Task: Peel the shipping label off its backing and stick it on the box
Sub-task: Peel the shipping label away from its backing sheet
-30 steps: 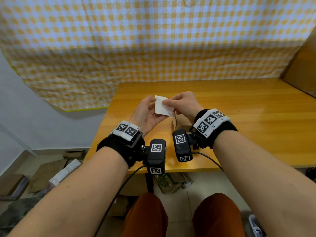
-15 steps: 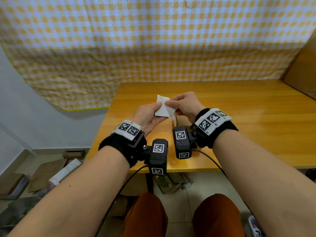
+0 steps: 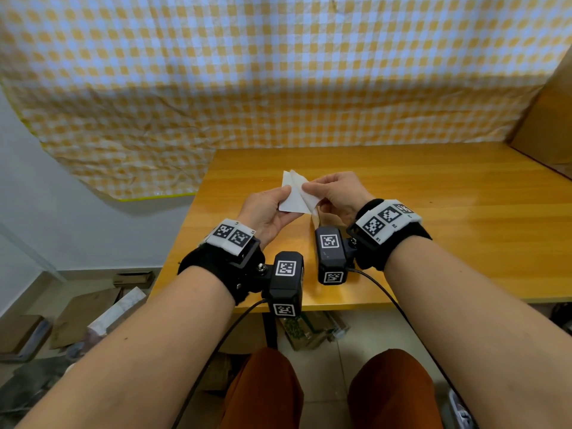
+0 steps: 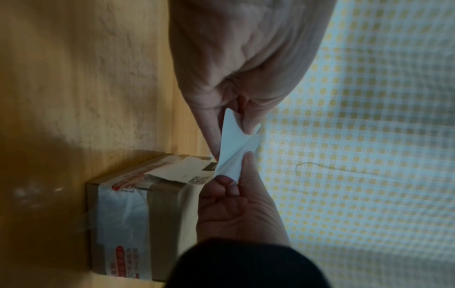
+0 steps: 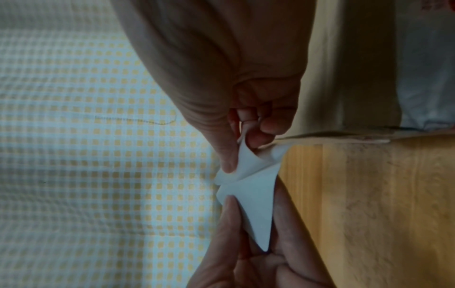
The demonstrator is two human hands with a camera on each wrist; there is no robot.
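We hold the white shipping label (image 3: pixel 294 196) up over the wooden table (image 3: pixel 433 218), at the middle of the head view, with both hands working on it. Our left hand (image 3: pixel 266 212) pinches one sheet between thumb and fingers at its left edge; in the left wrist view that hand (image 4: pixel 236 68) fills the top of the frame, its thumb and forefinger pressed together on a corner of the paper (image 4: pixel 234 140). Our right hand (image 3: pixel 335 193) pinches the other sheet at its right edge, thumb against forefinger, the remaining fingers curled under; in the right wrist view it (image 5: pixel 234 78) comes down from the top of the frame and nips a thin curled layer (image 5: pixel 246 161). The two layers stand parted at the far corner in the head view, forming a small V, while they are joined lower down. We cannot tell which layer is the sticker and which the backing. The box (image 4: pixel 138 214), brown cardboard with clear tape and red print, sits on the table at the lower left of the left wrist view, just below the hands; in the head view it is almost wholly hidden behind the right wrist. A yellow checked cloth (image 3: pixel 278 72) hangs behind the table.
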